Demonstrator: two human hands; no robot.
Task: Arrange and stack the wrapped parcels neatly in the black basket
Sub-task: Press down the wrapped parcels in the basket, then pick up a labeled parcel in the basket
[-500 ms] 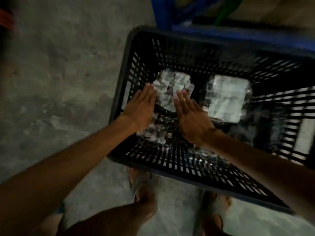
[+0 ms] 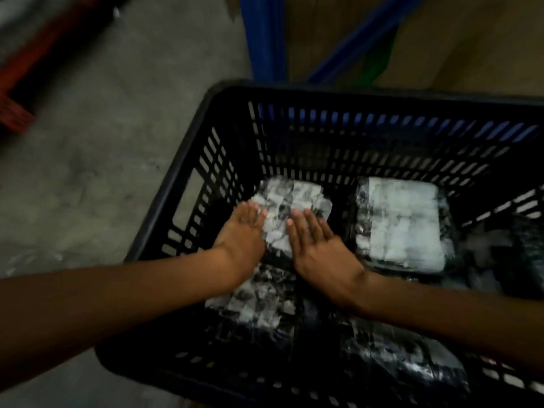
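Note:
The black slotted basket [image 2: 188,184] stands on the floor and holds several parcels wrapped in shiny plastic. My left hand [image 2: 241,234] and my right hand [image 2: 318,245] lie flat, fingers straight, on either side of a pale wrapped parcel [image 2: 294,201] at the basket's far left. The hands press against it rather than curl around it. A second pale parcel [image 2: 403,222] lies to its right. A darker parcel [image 2: 259,307] sits below my wrists and another dark one [image 2: 397,360] lies at the near right.
The grey concrete floor [image 2: 103,172] spreads to the left of the basket. A blue metal frame [image 2: 265,36] and brown cardboard [image 2: 471,39] stand right behind it. A red object [image 2: 14,110] lies at the far left edge.
The view has tilted upward, so the basket sits lower in the frame and my feet are out of sight. Both hands stay flat against the same parcel.

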